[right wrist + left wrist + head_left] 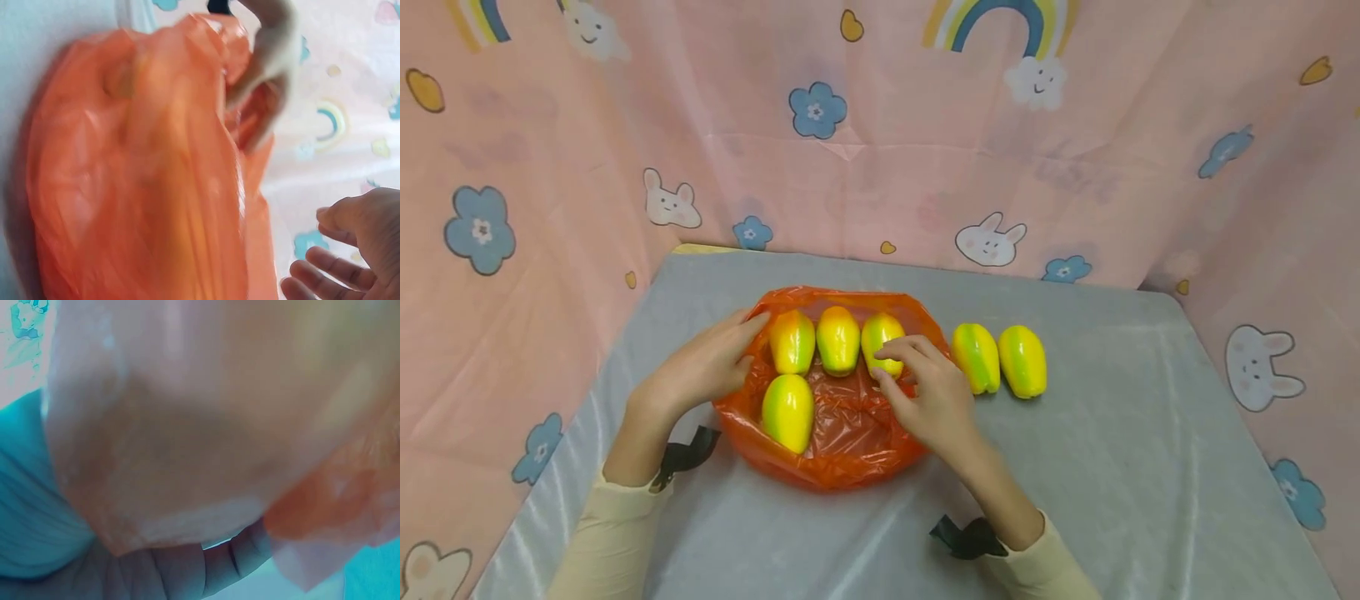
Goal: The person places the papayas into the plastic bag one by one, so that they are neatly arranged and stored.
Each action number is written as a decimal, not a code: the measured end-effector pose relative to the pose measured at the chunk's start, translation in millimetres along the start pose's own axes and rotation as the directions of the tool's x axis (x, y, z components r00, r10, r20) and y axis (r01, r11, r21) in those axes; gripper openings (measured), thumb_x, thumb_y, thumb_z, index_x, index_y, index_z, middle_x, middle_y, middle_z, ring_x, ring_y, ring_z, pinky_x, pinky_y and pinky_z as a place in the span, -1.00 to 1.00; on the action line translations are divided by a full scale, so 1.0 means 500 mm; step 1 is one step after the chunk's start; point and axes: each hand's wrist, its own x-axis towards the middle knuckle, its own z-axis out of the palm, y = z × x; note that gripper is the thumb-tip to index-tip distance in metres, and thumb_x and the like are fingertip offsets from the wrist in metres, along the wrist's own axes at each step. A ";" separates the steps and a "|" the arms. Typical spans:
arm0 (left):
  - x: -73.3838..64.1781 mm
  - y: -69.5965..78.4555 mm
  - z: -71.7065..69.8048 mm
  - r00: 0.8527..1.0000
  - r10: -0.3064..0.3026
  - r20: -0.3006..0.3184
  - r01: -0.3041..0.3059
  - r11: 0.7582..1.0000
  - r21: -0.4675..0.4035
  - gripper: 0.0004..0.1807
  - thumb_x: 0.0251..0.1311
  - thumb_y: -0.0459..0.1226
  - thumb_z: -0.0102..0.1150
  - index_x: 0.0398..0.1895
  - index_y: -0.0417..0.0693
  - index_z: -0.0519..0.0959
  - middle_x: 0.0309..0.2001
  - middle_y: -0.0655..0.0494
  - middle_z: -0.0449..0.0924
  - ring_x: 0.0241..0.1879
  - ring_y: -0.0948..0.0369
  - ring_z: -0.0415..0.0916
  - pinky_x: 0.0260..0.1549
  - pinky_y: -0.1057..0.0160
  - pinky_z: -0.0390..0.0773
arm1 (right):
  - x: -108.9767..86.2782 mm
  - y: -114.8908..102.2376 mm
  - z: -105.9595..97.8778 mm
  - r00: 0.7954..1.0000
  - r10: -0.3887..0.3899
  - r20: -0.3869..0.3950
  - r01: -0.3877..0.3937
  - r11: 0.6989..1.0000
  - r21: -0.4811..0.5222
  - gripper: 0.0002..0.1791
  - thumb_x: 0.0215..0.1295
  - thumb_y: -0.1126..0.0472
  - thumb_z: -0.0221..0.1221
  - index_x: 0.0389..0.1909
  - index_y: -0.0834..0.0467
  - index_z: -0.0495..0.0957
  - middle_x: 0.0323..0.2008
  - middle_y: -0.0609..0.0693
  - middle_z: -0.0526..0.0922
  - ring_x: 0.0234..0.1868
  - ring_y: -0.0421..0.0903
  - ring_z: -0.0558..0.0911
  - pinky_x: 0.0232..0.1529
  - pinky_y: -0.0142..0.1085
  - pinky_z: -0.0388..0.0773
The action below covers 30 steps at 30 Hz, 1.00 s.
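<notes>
An orange plastic bag [842,475] lies wide open on the table, several glossy yellow-green fruits, like mangoes or papayas, inside it. Three form a row at the back, the middle fruit [838,340] among them; another fruit [788,412] lies at the front left. My left hand [703,362] holds the bag's left rim between thumb and fingers; thin orange film covers much of the left wrist view. Above the bag's right part hovers my right hand [932,396], fingers spread and slightly bent, holding nothing; in the right wrist view that hand [362,250] is apart from the bag.
Two more fruits, a nearer one [976,358] and a farther one [1023,361], lie side by side just right of the bag. A grey cloth [1135,467] covers the table. Pink printed curtains [880,183] hang behind and at both sides.
</notes>
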 end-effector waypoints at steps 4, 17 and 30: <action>0.000 0.001 0.002 1.000 -0.006 -0.002 0.006 1.000 -0.007 -0.28 0.37 -0.50 0.08 0.60 -0.37 0.22 0.59 -0.31 0.25 0.51 -0.25 0.34 0.49 -0.30 0.37 | 0.000 0.016 -0.024 0.999 0.011 -0.047 -0.010 0.999 0.032 -0.89 0.34 0.23 0.40 -0.17 0.15 0.77 -0.02 0.05 0.78 -0.13 -0.02 0.77 -0.28 -0.13 0.75; 0.002 0.002 0.007 1.000 -0.008 -0.002 0.008 1.000 -0.023 -0.28 0.39 -0.49 0.09 0.61 -0.36 0.20 0.60 -0.32 0.23 0.53 -0.26 0.32 0.49 -0.31 0.36 | -0.001 0.079 -0.088 0.992 0.090 -0.084 -0.091 0.996 -0.012 -0.85 0.34 0.27 0.38 -0.15 0.24 0.80 -0.03 0.12 0.79 -0.14 0.07 0.79 -0.25 -0.04 0.83; 0.004 0.002 0.005 1.000 -0.014 0.006 0.014 1.000 -0.013 -0.27 0.40 -0.47 0.12 0.62 -0.36 0.19 0.62 -0.31 0.19 0.54 -0.27 0.29 0.49 -0.32 0.36 | -0.005 0.175 -0.140 0.950 0.313 -0.005 -0.312 0.944 -0.109 -0.63 0.47 0.14 0.27 0.20 0.20 0.65 0.26 0.24 0.62 0.23 0.29 0.62 0.23 0.28 0.65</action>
